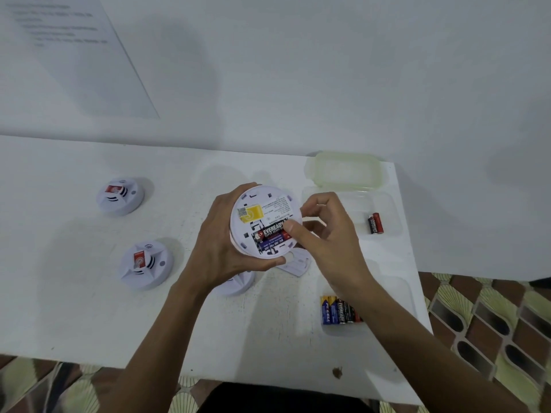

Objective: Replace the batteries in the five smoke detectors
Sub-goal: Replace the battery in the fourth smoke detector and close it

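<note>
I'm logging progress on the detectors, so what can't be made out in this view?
Head view:
1. The batteries in the held detector: the thumb of the right hand covers their ends, so whether they are seated is unclear.
2. The third detector: mostly hidden under the left hand.
3. The loose batteries: partly behind the right forearm, count unclear.
4. The wall sheet: text blurred.

left side of the surface (59,293): back detector (120,196) behind, front detector (146,265) nearer. in the middle the held detector (264,222) sits up off the surface between left hand (220,242) and right hand (325,231), loaded batteries (269,234) in it. a fourth detector (235,283) lies beneath it, cover plate (295,263) just right of that. far right, back to front: lid (346,171), back tub (390,201) with a battery pair (375,223), near tub (396,293) with a battery pile (337,311).
</note>
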